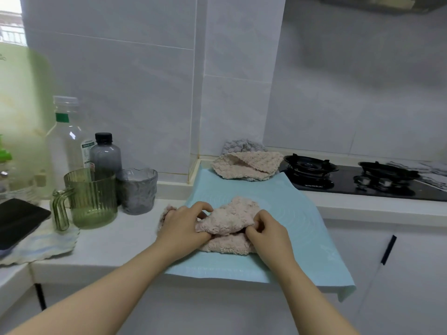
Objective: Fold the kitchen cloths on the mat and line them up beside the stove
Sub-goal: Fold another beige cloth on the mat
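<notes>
Both hands, left hand (pixel 185 224) and right hand (pixel 268 228), pinch pink cloth (pixel 229 218) on mat (pixel 302 238)

text: none legible | bottle label (pixel 87 151) | stove print (pixel 313 186) (both blurred)

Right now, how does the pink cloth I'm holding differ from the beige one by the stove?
The pink cloth is crumpled near the mat's front; the beige cloth lies folded at its far edge, by the stove. Left hand and right hand grip the pink cloth; neither touches the beige cloth. Both look fluffy.
</notes>
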The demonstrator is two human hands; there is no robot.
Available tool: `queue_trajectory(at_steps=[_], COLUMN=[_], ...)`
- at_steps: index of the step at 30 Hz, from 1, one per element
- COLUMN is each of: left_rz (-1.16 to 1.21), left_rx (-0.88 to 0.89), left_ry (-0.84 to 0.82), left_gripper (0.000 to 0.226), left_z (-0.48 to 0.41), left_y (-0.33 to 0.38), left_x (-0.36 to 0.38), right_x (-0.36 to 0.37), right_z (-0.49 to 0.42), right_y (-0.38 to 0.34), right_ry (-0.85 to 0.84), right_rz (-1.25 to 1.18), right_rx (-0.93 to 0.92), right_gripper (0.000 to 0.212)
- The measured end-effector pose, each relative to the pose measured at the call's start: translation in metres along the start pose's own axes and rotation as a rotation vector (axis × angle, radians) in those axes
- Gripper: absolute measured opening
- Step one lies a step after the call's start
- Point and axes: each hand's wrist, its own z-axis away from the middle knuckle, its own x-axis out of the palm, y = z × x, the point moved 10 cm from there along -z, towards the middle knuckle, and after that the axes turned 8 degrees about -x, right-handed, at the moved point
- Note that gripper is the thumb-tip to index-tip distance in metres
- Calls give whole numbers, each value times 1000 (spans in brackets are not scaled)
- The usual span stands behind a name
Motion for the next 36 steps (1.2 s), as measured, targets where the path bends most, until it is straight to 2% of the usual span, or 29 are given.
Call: queue_trajectory(at_steps=[2,3,5,6,7,8,9,11,13,14,16,18,19,20,23,24,28,30,33,36], left_rz=[232,351,559,567,420,181,-28,-201,-222,-243,-244,-220,-250,-286,-362,-357,-200,-206,-227,0], left_rx=[-99,-180,-448,-565,-629,-605,-495,-102,129,141,54,51,73,96,170,189,198,240,266,105], left_ry=[-1,59,202,242,236,230,283,411,227,58,-216,-329,-365,-362,-240,-218,-238,-335,-579,-709], left_gripper=[25,22,27,36,48,56,56,33,8,3,24,55,64,62,20,12,6,13,17,8], left_z=[-13,-24,-43,-46,-46,-44,-41,-21,1,7,11,10,12,12,10,11,11,16,26,20], left_y=[-6,-13,-44,-57,-61,-57,-45,-3,18,14,-5,-13,-14,-12,7,16,49,67,82,78], left_x=[-10,-20,-36,-40,-42,-46,-52,-52,-20,2,28,31,32,29,14,10,10,26,57,56], right_x=[-1,-1,3,5,6,7,8,8,10,12,16,19,20,22,27,28,-1,-27,-48,-53], right_z=[-2,-3,-5,-5,-5,-5,-6,-7,-8,-8,-9,-9,-9,-10,-12,-13,-17,-16,-1,14], right_y=[2,3,4,4,4,4,4,3,3,2,1,2,1,0,-5,-7,-7,6,34,36], right_ry=[17,18,-4,-23,-40,-52,-58,-71,-104,-123,-154,-170,-177,-186,-236,-259,-255,-269,-490,-645], right_rz=[2,2,8,20,43,68,91,134,200,247,350,404,419,438,516,533,627,707,605,442], right_rx=[-10,-5,9,7,2,-5,-11,-18,-18,-23,-45,-59,-69,-83,-122,-141,-174,-131,14,108], right_gripper=[15,17,19,20,22,26,31,40,43,43,38,31,29,28,26,25,24,23,12,28])
